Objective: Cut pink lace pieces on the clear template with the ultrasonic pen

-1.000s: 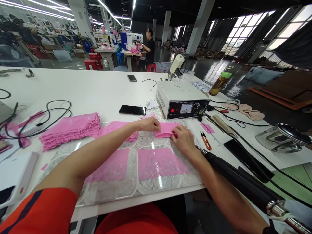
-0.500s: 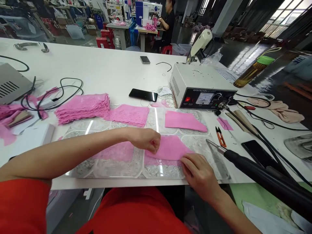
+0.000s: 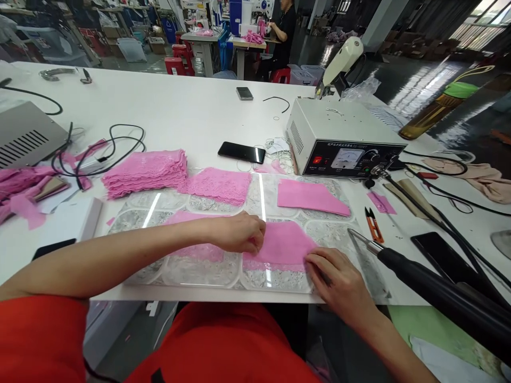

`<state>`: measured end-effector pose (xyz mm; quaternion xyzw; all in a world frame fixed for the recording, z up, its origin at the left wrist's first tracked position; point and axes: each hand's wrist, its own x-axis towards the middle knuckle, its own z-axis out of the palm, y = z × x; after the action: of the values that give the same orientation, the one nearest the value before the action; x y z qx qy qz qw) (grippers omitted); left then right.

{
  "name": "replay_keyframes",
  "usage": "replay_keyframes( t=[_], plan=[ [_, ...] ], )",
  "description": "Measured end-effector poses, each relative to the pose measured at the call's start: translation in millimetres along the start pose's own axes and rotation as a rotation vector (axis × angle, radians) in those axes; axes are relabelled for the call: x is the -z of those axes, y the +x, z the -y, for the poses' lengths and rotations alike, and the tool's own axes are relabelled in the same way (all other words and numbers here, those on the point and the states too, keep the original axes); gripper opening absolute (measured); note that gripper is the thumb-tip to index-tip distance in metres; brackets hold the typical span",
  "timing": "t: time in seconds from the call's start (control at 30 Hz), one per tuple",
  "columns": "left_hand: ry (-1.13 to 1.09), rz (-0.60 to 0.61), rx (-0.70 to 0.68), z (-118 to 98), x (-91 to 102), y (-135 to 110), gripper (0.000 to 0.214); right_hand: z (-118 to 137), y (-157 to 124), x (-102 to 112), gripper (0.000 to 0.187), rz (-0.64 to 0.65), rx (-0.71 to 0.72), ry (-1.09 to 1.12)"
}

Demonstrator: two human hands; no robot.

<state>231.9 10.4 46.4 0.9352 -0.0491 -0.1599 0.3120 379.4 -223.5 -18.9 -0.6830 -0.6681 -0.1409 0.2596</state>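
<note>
A plain pink fabric piece [image 3: 284,243] lies on the clear patterned mat [image 3: 199,268] at the table's near edge. My left hand [image 3: 239,234] has its fingers curled and pinches that piece's left edge. My right hand [image 3: 337,282] rests flat with fingers spread on its lower right corner. A pink lace piece [image 3: 191,247] lies under my left wrist. Another plain pink piece [image 3: 309,197] lies farther back on the mat.
A stack of pink lace [image 3: 146,171] and a single lace piece [image 3: 217,185] lie at the left. A white control box [image 3: 343,141], a black phone [image 3: 241,152], orange snips [image 3: 372,223] and a black handheld tool [image 3: 435,290] lie to the right. A person sits at a far sewing machine [image 3: 251,10].
My hands drew a plain pink piece from the back of the mat to the near edge, leaving another piece behind. The view tilted down.
</note>
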Motion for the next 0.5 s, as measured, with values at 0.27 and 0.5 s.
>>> replay_keyframes(
  t=[0.27, 0.5],
  plan=[
    [-0.057, -0.032, 0.036, 1.5, -3.9, -2.5, 0.014, -4.7, 0.5, 3.0, 0.011, 0.008, 0.047, -0.013],
    [-0.07, -0.063, 0.02, 1.9, -4.6, -3.8, 0.013, -3.2, 3.4, 7.1, 0.013, 0.025, 0.07, -0.025]
  ],
)
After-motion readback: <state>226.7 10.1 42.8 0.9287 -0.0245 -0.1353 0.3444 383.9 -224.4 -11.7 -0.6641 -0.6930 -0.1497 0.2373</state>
